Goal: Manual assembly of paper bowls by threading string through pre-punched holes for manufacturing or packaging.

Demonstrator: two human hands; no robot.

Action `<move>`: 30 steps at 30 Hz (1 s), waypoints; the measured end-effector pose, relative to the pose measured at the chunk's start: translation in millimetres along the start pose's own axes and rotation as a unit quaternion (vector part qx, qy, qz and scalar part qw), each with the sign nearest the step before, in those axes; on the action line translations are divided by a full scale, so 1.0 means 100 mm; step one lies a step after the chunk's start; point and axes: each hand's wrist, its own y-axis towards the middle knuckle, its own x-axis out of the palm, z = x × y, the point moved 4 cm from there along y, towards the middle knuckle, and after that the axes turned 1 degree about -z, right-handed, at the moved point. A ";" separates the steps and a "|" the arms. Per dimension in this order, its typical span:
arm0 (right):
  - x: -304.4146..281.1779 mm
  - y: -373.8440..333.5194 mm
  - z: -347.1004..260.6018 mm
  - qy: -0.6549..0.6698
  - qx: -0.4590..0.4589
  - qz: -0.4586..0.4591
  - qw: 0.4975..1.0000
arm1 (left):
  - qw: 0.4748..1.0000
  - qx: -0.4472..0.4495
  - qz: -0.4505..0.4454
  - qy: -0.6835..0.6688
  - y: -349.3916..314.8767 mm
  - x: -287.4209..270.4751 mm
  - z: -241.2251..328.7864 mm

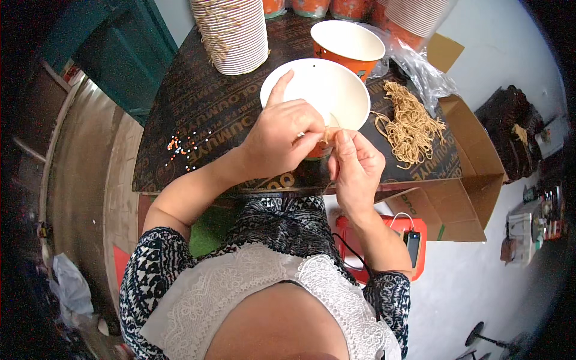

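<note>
A paper bucket [312, 81], white inside and orange outside, leans toward me at the table's near side, with a small dark hole at its far rim. Both my hands meet at its near rim. My left hand [282, 135] pinches a thin tan cord [327, 137] between thumb and fingers, its index finger stretched out over the bucket's mouth. Thumb and forefinger of my right hand [359, 165] are pressed together on the same cord. A loose end hangs below the right hand. My fingers hide where the cord meets the rim.
A tangled pile of tan cords [411, 126] lies right of the bucket. Behind stand another orange bucket [348, 43], a tall bucket stack [234, 39] and crumpled clear plastic [423, 75]. Small beads [180, 147] lie scattered at left. An open cardboard box [447, 207] adjoins the table's right edge.
</note>
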 end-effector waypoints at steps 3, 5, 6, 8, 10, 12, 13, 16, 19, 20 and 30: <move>-0.01 -0.03 -0.05 -0.074 -0.056 0.009 0.996 | 0.998 -0.061 0.020 -0.013 -0.02 -0.04 -0.09; -0.06 -0.11 -0.07 -0.179 -0.135 0.021 0.974 | 0.992 -0.121 0.012 -0.037 -0.02 -0.06 -0.14; -0.07 -0.14 -0.08 -0.179 -0.135 0.021 0.974 | 0.992 -0.122 0.012 -0.037 -0.01 -0.07 -0.14; -0.05 -0.21 -0.17 -0.286 -0.210 0.000 0.935 | 0.990 -0.137 0.000 -0.044 0.00 -0.06 -0.15; -0.05 -0.27 -0.20 -0.303 -0.290 -0.018 0.908 | 0.989 -0.150 0.003 -0.021 0.01 -0.07 -0.17; -0.03 -0.36 -0.29 -0.349 -0.425 -0.057 0.833 | 0.987 -0.162 0.005 0.002 0.02 -0.10 -0.20; -0.09 -0.42 -0.21 -0.362 -0.370 -0.085 0.851 | 0.982 -0.189 0.005 -0.017 0.03 -0.10 -0.23; -0.18 -0.39 -0.11 -0.366 -0.367 -0.078 0.852 | 0.969 -0.242 0.003 -0.056 0.04 -0.10 -0.27; -0.31 -0.29 0.05 -0.366 -0.280 -0.021 0.887 | 0.953 -0.290 -0.025 -0.082 0.06 -0.15 -0.35; -0.33 -0.27 0.04 -0.373 -0.244 -0.005 0.895 | 0.936 -0.326 -0.080 -0.103 0.06 -0.20 -0.45; -0.77 -0.19 0.10 -0.401 -0.143 -0.005 0.905 | 0.962 -0.073 -0.215 0.154 -0.20 -0.69 -1.16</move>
